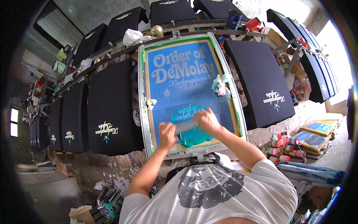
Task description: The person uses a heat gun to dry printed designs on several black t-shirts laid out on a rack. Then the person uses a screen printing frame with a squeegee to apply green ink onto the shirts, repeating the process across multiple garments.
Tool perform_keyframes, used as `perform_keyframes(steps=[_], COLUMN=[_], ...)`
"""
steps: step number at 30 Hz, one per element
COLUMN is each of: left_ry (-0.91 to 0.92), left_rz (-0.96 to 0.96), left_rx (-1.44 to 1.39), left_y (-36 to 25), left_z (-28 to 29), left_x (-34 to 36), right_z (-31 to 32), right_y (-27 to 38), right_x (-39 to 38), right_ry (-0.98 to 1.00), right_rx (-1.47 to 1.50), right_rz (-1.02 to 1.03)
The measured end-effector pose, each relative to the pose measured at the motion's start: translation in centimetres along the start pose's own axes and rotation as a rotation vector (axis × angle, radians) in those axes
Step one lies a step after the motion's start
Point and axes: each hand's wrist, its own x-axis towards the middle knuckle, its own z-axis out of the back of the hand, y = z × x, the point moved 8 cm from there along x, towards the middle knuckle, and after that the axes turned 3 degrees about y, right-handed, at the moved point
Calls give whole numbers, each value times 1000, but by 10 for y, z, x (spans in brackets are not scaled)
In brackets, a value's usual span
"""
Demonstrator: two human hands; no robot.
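Observation:
A screen-printing frame point(143, 82) with a blue mesh point(156, 93) lies in front of me, light lettering across its far part. My left hand point(167, 133) and my right hand point(207, 121) both grip a squeegee point(185, 126), held slantwise over the near part of the mesh and somewhat blurred. Thick teal ink point(197, 138) pools just on the near side of it, and a thin teal film covers a smaller patterned area beyond. Crumpled, stained paper point(220, 86) is stuck by the right edge of the frame, and a smaller wad point(151, 104) by the left.
Black shirts point(257, 78) with small prints lie on boards on both sides and along the far row. A metal rail point(201, 26) holds a dark blue can point(234, 19), a white plastic bag point(134, 37) and a round gold object point(156, 31). Pink-lidded containers point(287, 142) stand at right.

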Motion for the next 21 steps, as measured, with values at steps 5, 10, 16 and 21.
perform_keyframes(steps=[5,10,16,21], left_ry=[18,-22,-69,51], left_rz=[-20,-4,-39,-152], left_rx=[-157,-83,-63,-152], left_y=[-66,-41,-7,-41], left_z=[4,-30,-49,-34], left_x=[-33,42,88,31], right_z=[27,73,58,24], right_y=[26,-31,-62,-16], right_x=[-56,-16,0,-79], right_ry=[161,-28,-259,-37], right_rx=[-25,-63,5,-113], right_rz=[115,-36,-125,-207])
